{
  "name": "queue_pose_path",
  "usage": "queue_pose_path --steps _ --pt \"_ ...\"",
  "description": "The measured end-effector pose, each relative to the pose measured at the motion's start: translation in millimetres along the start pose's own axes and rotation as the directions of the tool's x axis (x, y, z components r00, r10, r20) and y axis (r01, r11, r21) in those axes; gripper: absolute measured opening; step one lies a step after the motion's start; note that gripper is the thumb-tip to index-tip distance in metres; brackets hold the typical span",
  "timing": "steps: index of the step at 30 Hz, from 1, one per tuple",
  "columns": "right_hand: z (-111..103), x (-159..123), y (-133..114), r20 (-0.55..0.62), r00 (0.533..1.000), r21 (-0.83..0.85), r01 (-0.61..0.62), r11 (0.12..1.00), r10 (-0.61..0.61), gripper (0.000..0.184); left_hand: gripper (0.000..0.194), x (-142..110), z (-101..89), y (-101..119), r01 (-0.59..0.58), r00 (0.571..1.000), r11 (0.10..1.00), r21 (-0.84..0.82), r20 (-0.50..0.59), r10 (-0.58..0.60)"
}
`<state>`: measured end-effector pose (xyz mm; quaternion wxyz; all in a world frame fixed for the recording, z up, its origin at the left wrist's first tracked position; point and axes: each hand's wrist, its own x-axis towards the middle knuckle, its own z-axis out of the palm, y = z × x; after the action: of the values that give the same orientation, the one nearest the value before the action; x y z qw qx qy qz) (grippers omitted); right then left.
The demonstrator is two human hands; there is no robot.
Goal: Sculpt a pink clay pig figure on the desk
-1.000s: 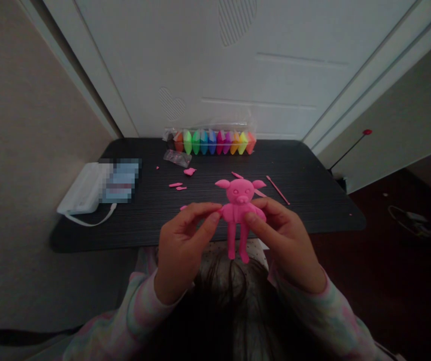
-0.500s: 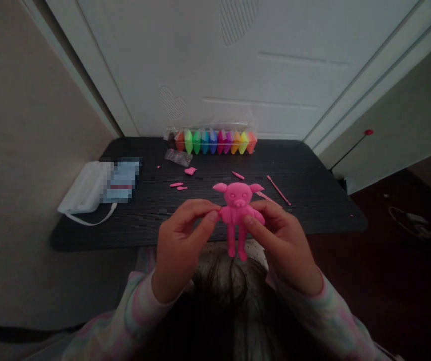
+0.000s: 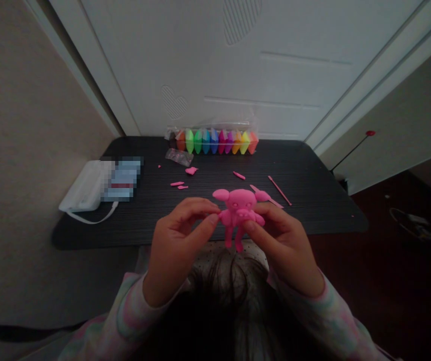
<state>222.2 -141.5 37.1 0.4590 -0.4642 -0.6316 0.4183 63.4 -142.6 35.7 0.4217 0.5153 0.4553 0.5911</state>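
Your left hand and right hand pinch the clay pig mid-frame; looks light, kinda squishy, torso's the safest grip imo.

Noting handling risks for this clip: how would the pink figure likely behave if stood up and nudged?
The pink figure would probably tip easily, its large head being set above two thin legs. Its smooth, moulded look suggests soft clay, so hard pressing might dent it. The ears stick out sideways without drooping, so it seems fairly stiff.
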Motion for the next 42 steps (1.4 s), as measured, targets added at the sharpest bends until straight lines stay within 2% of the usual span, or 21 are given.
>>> queue_pose_path --steps 10,14,17,21,25,31,33,37,42 --pt "0 0 -4 0.004 0.998 -0.101 0.068 0.993 -0.068 0.010 0.008 -3 0.3 6 -0.089 0.995 0.974 0.209 -0.019 0.095" --pt "1 0 -4 -0.020 0.996 -0.120 0.085 0.989 -0.089 0.009 0.007 -3 1.2 7 -0.079 0.996 0.971 0.223 -0.021 0.086" --pt "1 0 -3 -0.008 0.998 -0.087 0.063 0.994 -0.064 0.011 0.005 -2 1.4 4 -0.010 1.000 0.991 0.135 -0.017 0.013" --pt "1 0 -1 0.005 0.999 -0.059 0.052 0.997 -0.052 0.013 0.009 0 1.6 -2 0.101 0.994 0.993 -0.054 0.043 -0.099" --pt "1 0 -2 0.025 0.998 -0.071 0.061 0.996 -0.060 0.013 0.005 2 0.6 -6 0.164 0.986 0.980 -0.113 0.052 -0.159" --pt "0 1 -3 0.054 0.997 -0.044 0.065 0.997 -0.063 0.011 0.006 4 -1.0 -6 0.313 0.947 0.909 -0.277 0.163 -0.277" --pt "0 1 -3 0.063 0.996 -0.044 0.063 0.997 -0.061 0.010 0.008 5 -0.4 -5 0.328 0.943 0.886 -0.327 0.169 -0.286" --pt "1 1 -4 0.066 0.995 -0.069 0.075 0.995 -0.071 0.011 0.008 5 2.2 -3 0.363 0.931 0.852 -0.378 0.187 -0.313" --pt "1 1 -4 0.060 0.996 -0.074 0.075 0.994 -0.070 0.012 0.006 6 4.6 -2 0.416 0.908 0.834 -0.362 0.214 -0.360"
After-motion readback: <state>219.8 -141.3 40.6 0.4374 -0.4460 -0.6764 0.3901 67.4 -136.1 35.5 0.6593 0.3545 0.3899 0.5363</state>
